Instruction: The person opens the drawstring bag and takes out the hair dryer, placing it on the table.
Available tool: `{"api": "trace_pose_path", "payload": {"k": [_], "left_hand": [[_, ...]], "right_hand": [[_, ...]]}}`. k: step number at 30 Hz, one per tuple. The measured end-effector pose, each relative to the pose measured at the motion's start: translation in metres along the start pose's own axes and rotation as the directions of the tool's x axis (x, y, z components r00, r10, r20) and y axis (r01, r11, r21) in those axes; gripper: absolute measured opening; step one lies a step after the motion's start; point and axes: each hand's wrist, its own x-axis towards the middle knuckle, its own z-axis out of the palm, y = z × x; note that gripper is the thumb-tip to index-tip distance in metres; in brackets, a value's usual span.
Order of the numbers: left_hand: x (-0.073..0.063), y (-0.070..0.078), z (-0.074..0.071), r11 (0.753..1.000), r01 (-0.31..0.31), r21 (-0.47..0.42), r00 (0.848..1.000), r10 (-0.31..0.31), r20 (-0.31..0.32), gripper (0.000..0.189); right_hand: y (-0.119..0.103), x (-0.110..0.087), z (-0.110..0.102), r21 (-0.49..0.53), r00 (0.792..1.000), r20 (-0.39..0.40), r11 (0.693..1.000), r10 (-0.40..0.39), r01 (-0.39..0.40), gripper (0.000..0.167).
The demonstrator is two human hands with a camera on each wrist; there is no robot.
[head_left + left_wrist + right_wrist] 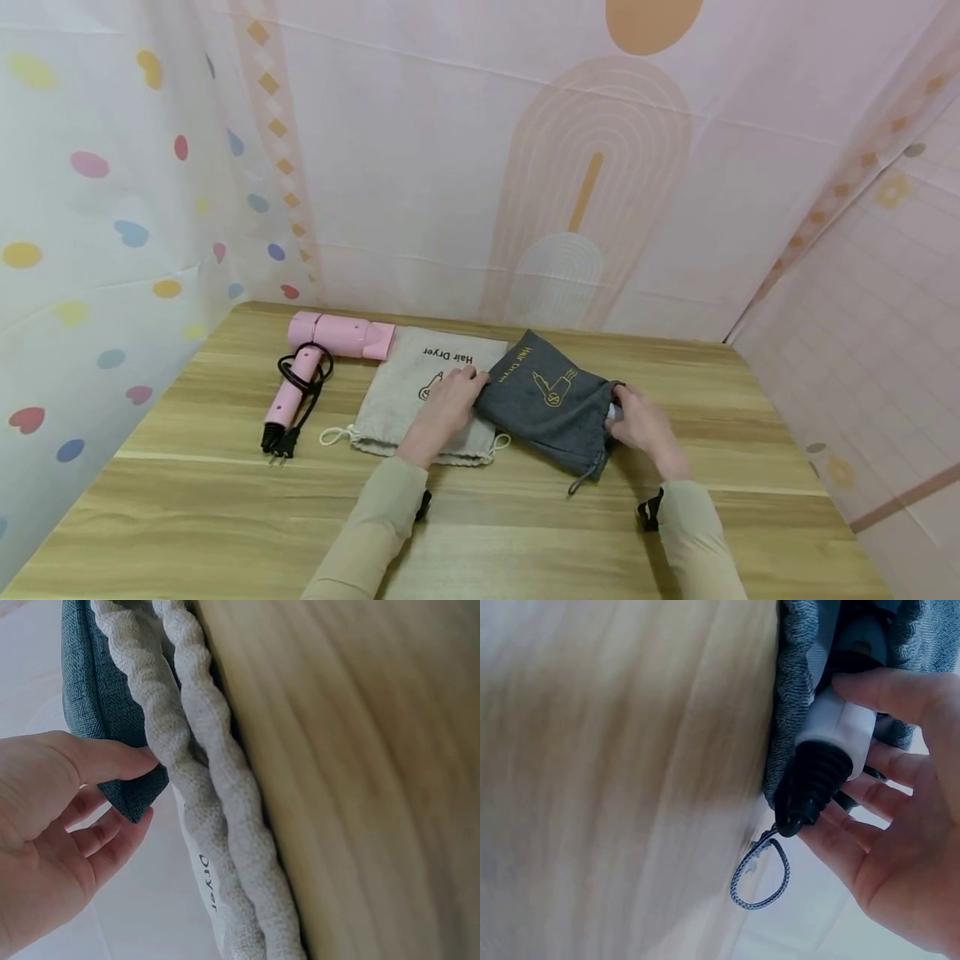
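Observation:
A dark grey drawstring bag [551, 408] with yellow "Hair Dryer" lettering and a dryer drawing lies partly over a beige drawstring bag. My left hand [447, 406] pinches the grey bag's closed-end corner between thumb and fingers, seen close in the left wrist view. At its open mouth, my right hand [643, 423] holds the white handle [840, 724] of a hair dryer, thumb on one side and fingers round the other. A black ribbed cord sleeve [817, 780] ends the handle. The rest of the dryer is hidden inside the bag.
The beige bag [397, 383] lies flat, its mouth toward me and a cord loop at each side. Left of it, a pink hair dryer [341, 335] rests with its black cord [306, 385] bundled round the handle. Patterned curtains surround the wooden table [517, 550].

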Motion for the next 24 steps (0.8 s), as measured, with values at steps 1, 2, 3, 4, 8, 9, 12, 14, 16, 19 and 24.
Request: {"api": "trace_pose_path", "payload": {"k": [1, 2, 3, 4, 8, 9, 12, 14, 16, 19, 24], "left_hand": [[0.0, 0.0, 0.0, 1.0, -0.003, -0.001, 1.0, 0.003, 0.006, 0.04], [0.0, 0.001, 0.0, 1.0, -0.008, -0.001, 1.0, 0.008, 0.008, 0.04], [0.0, 0.001, 0.0, 1.0, -0.009, -0.002, 1.0, 0.009, 0.016, 0.041], [0.0, 0.002, 0.0, 1.0, -0.011, -0.005, 1.0, 0.011, 0.019, 0.04], [0.001, 0.004, 0.0, 1.0, -0.028, -0.013, 1.0, 0.028, 0.013, 0.037], [0.001, 0.005, 0.0, 0.999, -0.032, -0.015, 0.999, 0.032, 0.012, 0.036], [0.001, 0.005, -0.001, 0.999, -0.043, -0.02, 0.999, 0.043, 0.001, 0.035], [0.001, 0.005, -0.001, 0.999, -0.041, -0.022, 0.999, 0.041, 0.001, 0.036], [0.001, 0.004, -0.001, 0.999, -0.038, -0.023, 0.999, 0.038, 0.0, 0.037], [0.001, 0.002, -0.002, 0.999, -0.031, -0.036, 0.999, 0.032, 0.008, 0.037], [0.0, -0.001, -0.003, 0.998, -0.041, -0.05, 0.999, 0.041, 0.012, 0.037]], "right_hand": [[0.0, 0.0, 0.0, 0.004, 1.0, 0.006, 1.0, 0.001, -0.001, 0.046], [0.0, 0.0, -0.001, 0.002, 1.0, 0.015, 1.0, 0.003, -0.003, 0.048], [-0.001, -0.001, -0.001, 0.0, 1.0, 0.024, 1.0, 0.004, -0.004, 0.049], [-0.001, -0.001, -0.001, 0.001, 0.999, 0.033, 1.0, 0.005, -0.005, 0.05], [-0.004, -0.001, -0.001, -0.001, 0.999, 0.047, 1.0, 0.012, -0.012, 0.054], [-0.005, -0.001, -0.001, -0.006, 0.999, 0.043, 1.0, 0.017, -0.016, 0.053], [-0.009, 0.0, 0.0, -0.029, 0.999, 0.024, 0.999, 0.041, -0.04, 0.054], [-0.012, 0.0, 0.001, -0.045, 0.998, 0.013, 0.997, 0.062, -0.062, 0.055], [-0.013, 0.001, 0.001, -0.056, 0.997, 0.013, 0.996, 0.076, -0.075, 0.057], [-0.015, 0.003, 0.001, -0.055, 0.996, 0.02, 0.995, 0.086, -0.085, 0.061], [-0.012, 0.005, 0.0, -0.025, 0.996, 0.028, 0.997, 0.079, -0.078, 0.061]]}}
